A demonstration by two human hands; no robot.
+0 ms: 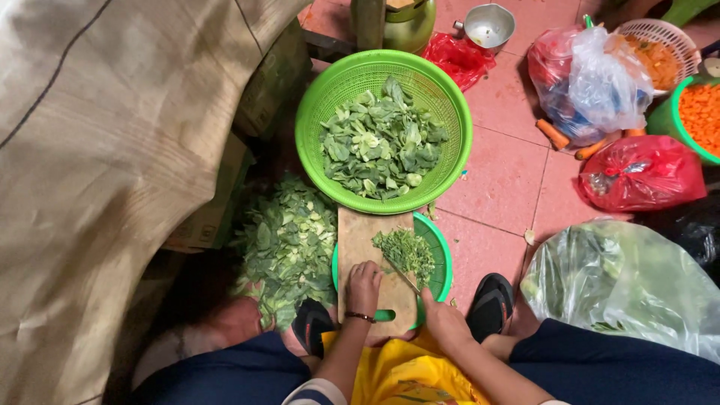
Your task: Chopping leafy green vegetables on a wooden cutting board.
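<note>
My left hand [363,285] rests on a wooden cutting board [358,238], fingers curled just beside a small heap of chopped greens [406,251]. My right hand [441,318] grips a knife [403,276] whose blade lies on the board, pointing at the heap. The board sits across a small green basket [440,259]. Just beyond it stands a large green colander [322,101] filled with cut leafy greens [381,142].
A pile of green leaves [287,244] lies on the floor at the left, beside cardboard boxes [217,202] and draped cloth [97,150]. A clear bag of greens [622,281], red bags [641,172], carrots [553,133] and a metal cup [488,26] lie to the right on pink tiles.
</note>
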